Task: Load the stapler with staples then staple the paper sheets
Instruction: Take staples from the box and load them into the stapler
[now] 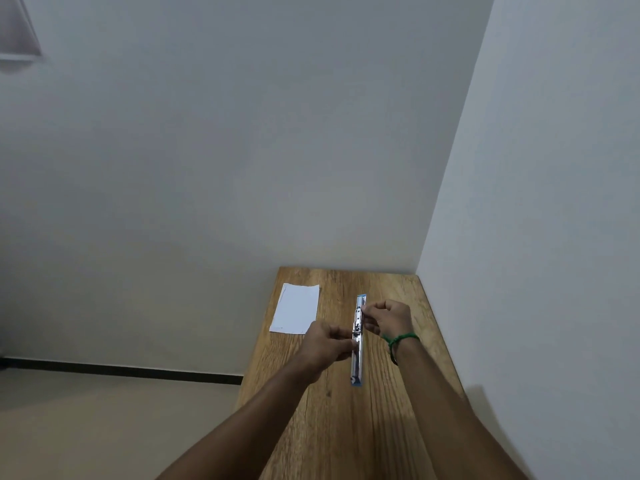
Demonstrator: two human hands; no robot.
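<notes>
Your two bare forearms reach forward and draw together, your left grip (329, 344) curling its fingers to pinch the middle of the long, opened silver-and-blue metal stapler (357, 362) while your right grip (388, 318) pinches it farther along, knuckles raised.

stapler (357, 365): middle stretch hidden behind both hands' fingers.
staples: too small to tell whether any lie in the channel.
left hand (327, 344): where its fingertips meet the stapler is blurred.
right hand (388, 318): pinches at the stapler (bare metal or a strip between the fingertips, cannot tell).
paper sheets (296, 313): how many, too small to tell.
table (346, 431): near end cut off by the bottom edge.
pale shape (17, 29): blurred, cut off at the top-left corner.
</notes>
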